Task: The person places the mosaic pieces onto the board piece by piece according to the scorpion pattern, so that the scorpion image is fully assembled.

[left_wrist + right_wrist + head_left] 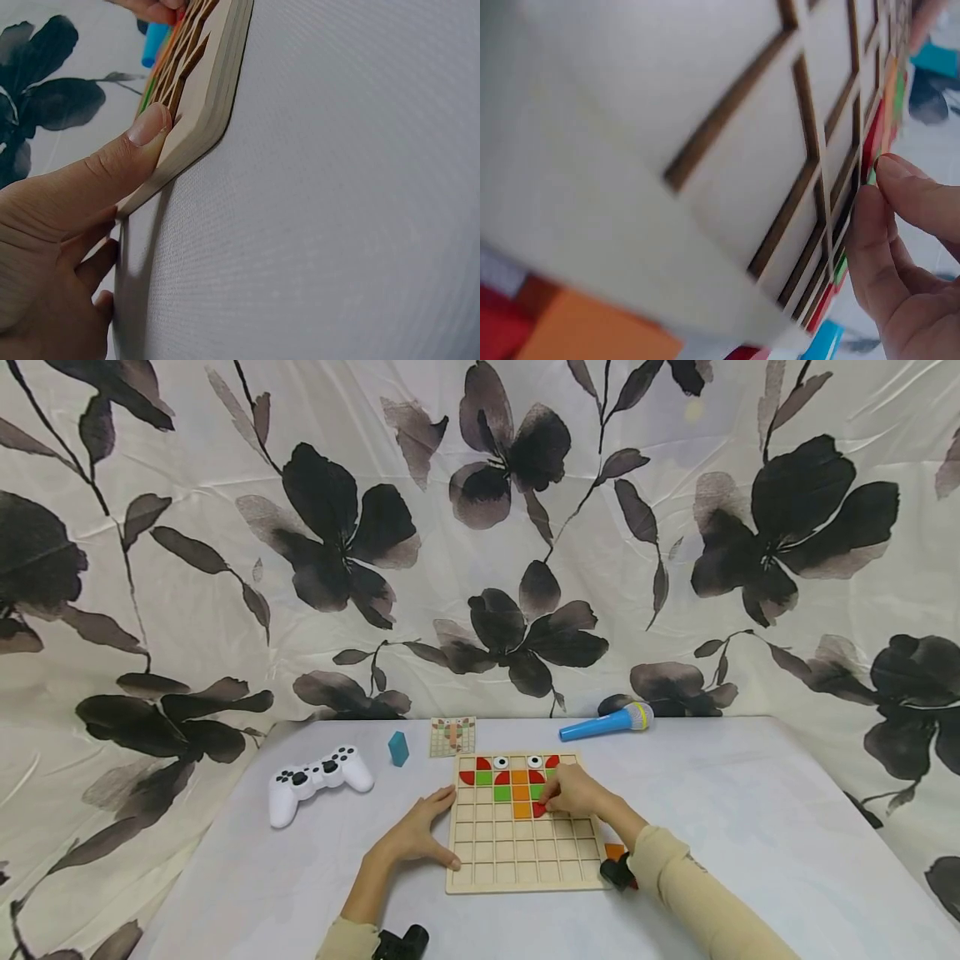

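A wooden grid board [495, 878] lies on the table, its upper part partly filled with red, green, orange and eye-patterned tiles. My left hand [412, 832] rests along the board's left edge, fingers spread; in the left wrist view its thumb [112, 161] presses on the rim near the corner. My right hand [573, 791] reaches over the right side, thumb and forefinger pinching at a red tile [538, 810] beside the lowest orange tile [521, 810]. In the right wrist view the fingertips of the right hand [907, 232] meet close over the grid, hiding most of the tile.
Loose orange tiles [615, 851] and red ones lie off the board's right edge, partly behind the right wrist camera. Behind the board are a small pattern card [452, 737], a teal block [398, 748] and a blue toy microphone [606, 723]. A white game controller [318, 783] lies at the left.
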